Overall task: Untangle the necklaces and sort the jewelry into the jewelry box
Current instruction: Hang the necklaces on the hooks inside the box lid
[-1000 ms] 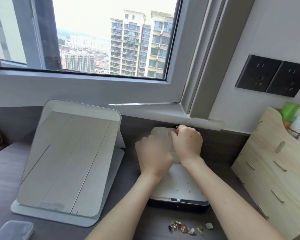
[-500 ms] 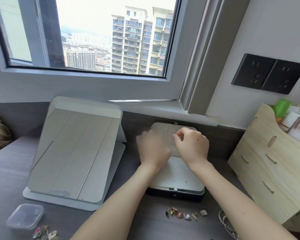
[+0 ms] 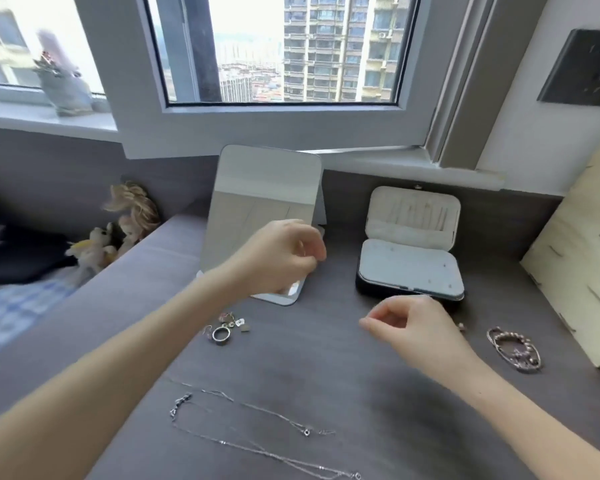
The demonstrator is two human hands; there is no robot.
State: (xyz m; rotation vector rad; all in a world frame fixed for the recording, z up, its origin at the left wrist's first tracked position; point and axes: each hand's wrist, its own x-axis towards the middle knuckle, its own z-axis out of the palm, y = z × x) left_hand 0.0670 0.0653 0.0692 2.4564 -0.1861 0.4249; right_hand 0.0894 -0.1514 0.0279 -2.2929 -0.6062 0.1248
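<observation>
Both hands hang curled above the desk (image 3: 326, 362), as I read it from the head camera.

(a) Grip. On the left hand (image 3: 278, 261) the fingers (image 3: 314, 249) are bent inward with the thumb drawn up beside them. It is in front of the lower part of the mirror (image 3: 260, 206). I cannot tell whether anything lies between thumb and fingers. On the right hand (image 3: 420, 329) the thumb and forefinger tips (image 3: 365, 323) are brought together, pointing toward 9 o'clock, and the other fingers are folded. Whether that pinch carries anything fine I cannot tell either.

(b) Task objects. The jewelry box (image 3: 409, 268) stands at 12 o'clock of the right hand, against the back wall. Its lid is raised, showing a pale lining with a row of slots, and a pale panel lies flat over the base. The necklaces (image 3: 243, 408), thin silver chains, lie at 6 o'clock in the view. They are spread in long loops on the desk between the two forearms, touched by neither hand. I cannot tell whether the strands are knotted together. The ring cluster (image 3: 226, 329), a ring with several small pieces, sits at 7 o'clock of the left hand. The bracelets (image 3: 515, 348) lie in a heap at 3 o'clock of the right hand, apart from it.

(c) Surroundings. The wooden organiser (image 3: 575, 251) stands at the 3 o'clock edge of the view, and the dolls (image 3: 97, 245) lie at 9 o'clock, beyond the desk.
</observation>
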